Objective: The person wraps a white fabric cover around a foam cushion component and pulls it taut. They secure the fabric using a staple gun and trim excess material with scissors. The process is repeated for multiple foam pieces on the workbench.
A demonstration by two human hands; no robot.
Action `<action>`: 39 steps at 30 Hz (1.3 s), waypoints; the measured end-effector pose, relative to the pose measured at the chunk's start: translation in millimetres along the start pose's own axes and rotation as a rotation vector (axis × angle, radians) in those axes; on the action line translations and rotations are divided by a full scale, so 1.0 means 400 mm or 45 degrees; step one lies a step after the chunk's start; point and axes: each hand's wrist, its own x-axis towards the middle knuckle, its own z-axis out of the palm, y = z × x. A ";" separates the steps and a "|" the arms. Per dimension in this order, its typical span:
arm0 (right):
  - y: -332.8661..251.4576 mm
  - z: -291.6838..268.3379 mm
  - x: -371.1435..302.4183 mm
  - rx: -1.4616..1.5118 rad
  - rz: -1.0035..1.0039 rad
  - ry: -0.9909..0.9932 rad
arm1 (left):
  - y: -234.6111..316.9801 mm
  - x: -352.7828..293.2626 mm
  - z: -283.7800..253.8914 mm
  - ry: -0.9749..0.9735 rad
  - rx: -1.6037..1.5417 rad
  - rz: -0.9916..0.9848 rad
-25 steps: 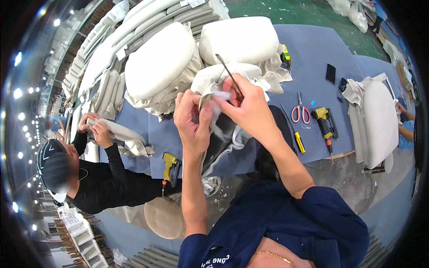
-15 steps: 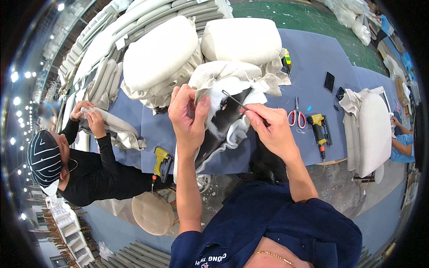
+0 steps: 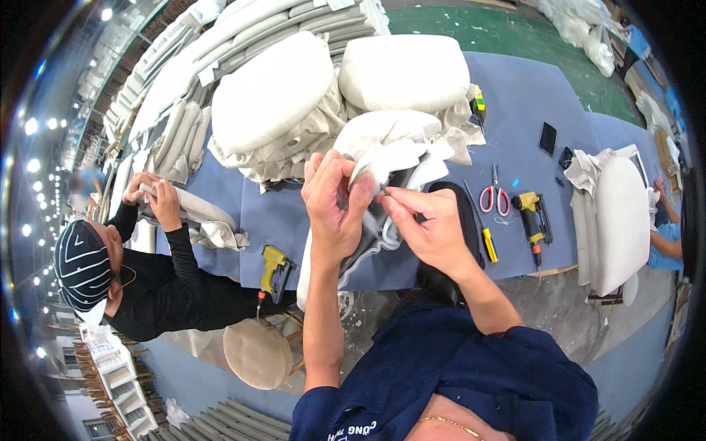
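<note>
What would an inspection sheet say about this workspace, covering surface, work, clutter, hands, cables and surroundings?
Surface: flat blue worktable, small bright-blue scrap on it.
Work: off-white padded fabric piece; slim dark rod-like tool, mostly hidden.
Clutter: red-and-white-handled scissors, yellow-handled screwdriver-like tool, black rectangular phone, two yellow-and-black staple guns.
Hands: left hand pinches the fabric piece's edge; right hand grips the rod-like tool.
Cables: thin line trails from the left-side staple gun's orange fitting; its far end can't be made out.
Surroundings: person in black sleeves at left, handling a long pale padded piece; stacked pale padded panels, green floor beyond.
</note>
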 end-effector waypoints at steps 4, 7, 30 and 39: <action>-0.031 -0.035 0.017 -0.094 0.145 -0.149 | -0.006 0.007 -0.010 0.004 0.007 -0.034; -0.028 -0.067 -0.005 -0.217 -0.024 -0.085 | -0.018 0.005 -0.010 0.037 0.005 -0.018; -0.060 -0.055 -0.006 0.011 0.240 -0.037 | 0.063 -0.029 0.039 -0.046 0.161 0.059; -0.070 -0.145 -0.006 -0.187 0.337 -0.086 | 0.099 -0.024 0.105 0.056 0.155 0.081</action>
